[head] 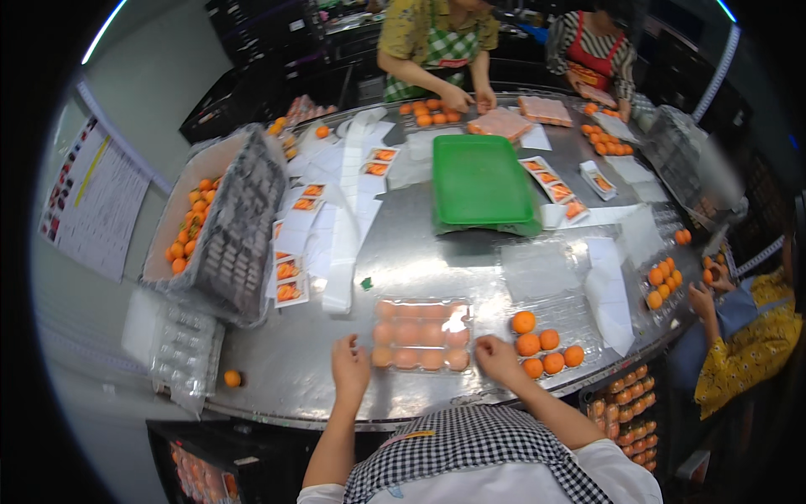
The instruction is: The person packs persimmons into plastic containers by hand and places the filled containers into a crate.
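A closed clear plastic clamshell pack (420,335) lies flat before me, its round orange fruits showing pale through the lid. My left hand (351,365) is at its left side, a small gap away, fingers loosely curled and nothing visible in them. At the right edge of the pack is my right hand (497,359), its fingers bent inward; whether they touch the pack or hold anything is hidden. Just right of that hand, several orange fruits (549,340) sit in an open clear plastic tray (576,315).
A green plastic tray (482,179) stands mid-table. To the left are a lined crate of fruits (242,220), label strips (289,277), stacked clear trays (182,353) and a loose fruit (232,378). Co-workers handle fruits at the far side (434,57) and at the right (749,334).
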Demonstrator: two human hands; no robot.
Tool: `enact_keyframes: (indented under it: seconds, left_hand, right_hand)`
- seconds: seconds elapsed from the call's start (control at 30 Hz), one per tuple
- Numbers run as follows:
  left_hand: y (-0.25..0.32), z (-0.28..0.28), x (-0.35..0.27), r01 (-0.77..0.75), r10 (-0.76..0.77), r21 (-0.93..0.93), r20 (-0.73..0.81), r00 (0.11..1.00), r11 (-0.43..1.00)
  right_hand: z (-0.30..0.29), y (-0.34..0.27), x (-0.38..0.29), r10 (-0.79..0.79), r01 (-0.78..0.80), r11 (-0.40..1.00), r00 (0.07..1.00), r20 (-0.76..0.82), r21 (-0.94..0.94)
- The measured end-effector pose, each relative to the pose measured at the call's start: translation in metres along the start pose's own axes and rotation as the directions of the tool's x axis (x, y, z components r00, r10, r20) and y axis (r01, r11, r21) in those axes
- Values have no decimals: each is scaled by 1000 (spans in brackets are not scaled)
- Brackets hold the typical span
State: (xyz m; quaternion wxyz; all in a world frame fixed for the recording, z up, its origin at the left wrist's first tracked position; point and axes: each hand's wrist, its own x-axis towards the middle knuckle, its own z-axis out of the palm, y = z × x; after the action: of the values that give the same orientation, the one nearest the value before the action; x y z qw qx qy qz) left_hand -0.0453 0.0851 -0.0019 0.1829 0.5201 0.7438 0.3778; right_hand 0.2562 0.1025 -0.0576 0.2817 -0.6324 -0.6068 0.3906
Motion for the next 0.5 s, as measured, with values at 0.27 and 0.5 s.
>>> enact_keyframes:
  seconds: [0.27, 0.5]
  left_hand:
    - [-53, 19, -26, 69, -81, 74, 168, 982, 995]
    - [-44, -6, -30, 662, -457, -292, 533, 712, 690]
  right_hand:
    - [2, -15, -16, 150, -151, 984, 989, 16, 97]
    - [-2, -6, -16, 223, -229, 973, 966, 135, 37]
